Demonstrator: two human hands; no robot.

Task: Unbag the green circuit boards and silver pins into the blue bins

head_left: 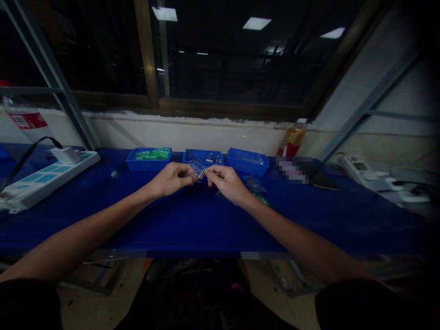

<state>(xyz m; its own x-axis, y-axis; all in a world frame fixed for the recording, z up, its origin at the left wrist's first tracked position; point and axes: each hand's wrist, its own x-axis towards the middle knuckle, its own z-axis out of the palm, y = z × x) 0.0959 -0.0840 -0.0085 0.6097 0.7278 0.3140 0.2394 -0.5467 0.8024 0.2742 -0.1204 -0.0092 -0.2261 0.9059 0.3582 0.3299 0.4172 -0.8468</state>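
My left hand (176, 178) is closed on a small clear plastic bag (196, 167), held up over the front of the middle bin. Fingers pinched, my right hand (225, 181) meets it at the bag's edge, on a short silver metal piece (201, 174). Whether that piece is a bolt or a pin is too small to tell, and part of it is hidden by fingers. Just behind both hands stands a blue bin (213, 158) with several metal bolts in it.
A blue bin with green packets (151, 154) stands left; another blue bin (246, 164) holds clear bags. Filled small bags (253, 183) lie beside my right wrist. A white power strip (44, 178) is at left, a drink bottle (292, 140) and dark flat object (323, 176) at right.
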